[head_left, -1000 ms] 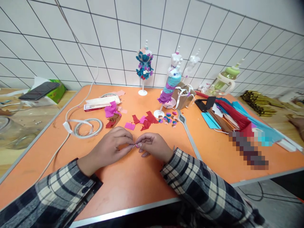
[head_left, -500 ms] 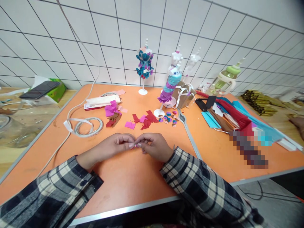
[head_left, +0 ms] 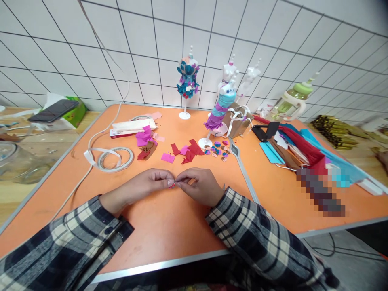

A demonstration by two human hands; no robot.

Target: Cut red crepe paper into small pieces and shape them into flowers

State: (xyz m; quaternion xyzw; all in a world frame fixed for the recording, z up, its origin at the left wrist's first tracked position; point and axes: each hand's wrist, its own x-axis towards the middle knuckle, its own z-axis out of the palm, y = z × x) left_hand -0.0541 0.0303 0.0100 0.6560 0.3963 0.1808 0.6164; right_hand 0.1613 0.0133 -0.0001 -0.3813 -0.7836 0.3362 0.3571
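My left hand (head_left: 153, 182) and my right hand (head_left: 200, 186) meet fingertip to fingertip above the front half of the orange table (head_left: 157, 238). Both are closed in a pinch on a small pink-and-white piece (head_left: 172, 186), mostly covered by the fingers. Just beyond them lie red paper scraps (head_left: 191, 152) and a magenta paper square (head_left: 167, 157). Small round pieces in blue, purple, pink and brown (head_left: 217, 150) are scattered to the right of the scraps. A roll of white double-sided tape (head_left: 130, 159) lies left of the hands, with a loose strip curling off it.
A mini dress form in blue and purple paper (head_left: 222, 106) leans before other white forms; a teal-flowered one (head_left: 187, 83) stands apart. Coloured paper (head_left: 303, 147), a black stand (head_left: 266, 131) and a green-lidded bottle (head_left: 292, 99) occupy the right. A white cable (head_left: 87, 161) crosses the left.
The fingertips have shifted slightly, and more of the small piece shows beneath the left thumb. The whole view has moved a little; the items on the table lie as before.
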